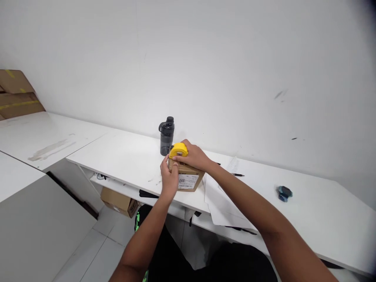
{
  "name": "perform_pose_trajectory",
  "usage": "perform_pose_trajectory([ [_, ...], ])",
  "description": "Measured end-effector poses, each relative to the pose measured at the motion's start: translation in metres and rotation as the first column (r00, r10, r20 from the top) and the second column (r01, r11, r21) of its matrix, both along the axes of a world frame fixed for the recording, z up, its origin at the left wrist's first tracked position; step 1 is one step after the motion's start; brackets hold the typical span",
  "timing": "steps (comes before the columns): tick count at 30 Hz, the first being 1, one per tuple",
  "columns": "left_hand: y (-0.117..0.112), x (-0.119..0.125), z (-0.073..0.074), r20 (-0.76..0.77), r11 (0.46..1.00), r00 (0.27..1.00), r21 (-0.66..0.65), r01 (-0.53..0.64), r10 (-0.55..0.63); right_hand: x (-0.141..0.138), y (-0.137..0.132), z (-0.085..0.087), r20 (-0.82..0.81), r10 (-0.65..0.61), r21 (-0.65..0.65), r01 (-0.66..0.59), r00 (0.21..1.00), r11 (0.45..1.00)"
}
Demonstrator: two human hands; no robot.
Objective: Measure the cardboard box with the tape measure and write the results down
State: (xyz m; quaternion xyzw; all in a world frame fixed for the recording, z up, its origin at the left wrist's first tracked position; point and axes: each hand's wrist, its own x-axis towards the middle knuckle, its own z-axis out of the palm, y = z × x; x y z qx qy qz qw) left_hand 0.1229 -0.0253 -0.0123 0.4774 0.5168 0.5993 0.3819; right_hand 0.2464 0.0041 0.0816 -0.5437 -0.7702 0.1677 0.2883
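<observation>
A yellow tape measure point(178, 149) is gripped in my right hand point(196, 156), held at the top of a small brown cardboard box point(199, 181). The box stands on the white desk and has a white printed label point(188, 181) on its front side. My left hand point(169, 176) is closed around the box's left edge, with the thumb bent against it. Whether the left fingertips also pinch the end of the tape is hidden from me. Just behind both hands a dark shaker bottle point(167, 137) stands upright.
White papers point(220, 207) lie right of the box under my right arm, with a black pen point(237, 174) beyond. A dark blue-green object point(284, 193) sits farther right. An open carton point(119, 200) is below the desk; larger cardboard boxes point(19, 94) stand far left.
</observation>
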Motion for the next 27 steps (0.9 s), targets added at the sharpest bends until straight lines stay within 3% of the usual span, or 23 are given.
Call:
perform_pose_trajectory([
  [2, -0.014, 0.011, -0.003, 0.017, 0.997, 0.998, -0.053, -0.061, 0.062, -0.021, 0.003, 0.004, -0.038, 0.059, -0.014, -0.06, 0.998, 0.998],
  [5, -0.026, 0.008, -0.004, 0.085, 0.991, 0.992, -0.104, -0.087, 0.096, -0.037, 0.003, 0.006, -0.318, 0.073, -0.106, -0.112, 0.945, 0.988],
  [7, -0.02, -0.007, 0.001, 0.131, 0.992, 0.988, -0.107, -0.072, 0.086, -0.036, 0.003, 0.008, -0.514, -0.014, -0.132, -0.063, 0.858, 0.989],
  [9, 0.0, -0.026, 0.009, 0.126, 0.997, 0.991, -0.058, -0.046, 0.053, -0.029, 0.007, 0.009, -0.586, -0.103, -0.099, 0.055, 0.804, 0.994],
  [12, 0.044, -0.044, 0.017, 0.051, 0.999, 0.999, 0.048, -0.003, 0.001, -0.019, 0.016, 0.009, -0.481, -0.192, -0.019, 0.208, 0.856, 0.978],
  [16, 0.082, -0.044, 0.009, 0.129, 0.983, 0.977, 0.1, 0.154, -0.167, -0.02, 0.029, 0.001, -0.164, -0.23, 0.109, 0.249, 0.959, 0.962],
  [22, 0.089, -0.045, -0.004, 0.16, 0.918, 0.906, 0.134, 0.374, -0.393, -0.038, 0.033, -0.001, 0.016, -0.229, 0.147, 0.224, 0.973, 0.963],
  [27, 0.089, -0.045, 0.001, 0.174, 0.94, 0.924, 0.094, 0.329, -0.341, -0.04, 0.032, 0.001, 0.065, -0.234, 0.122, 0.225, 0.97, 0.967],
])
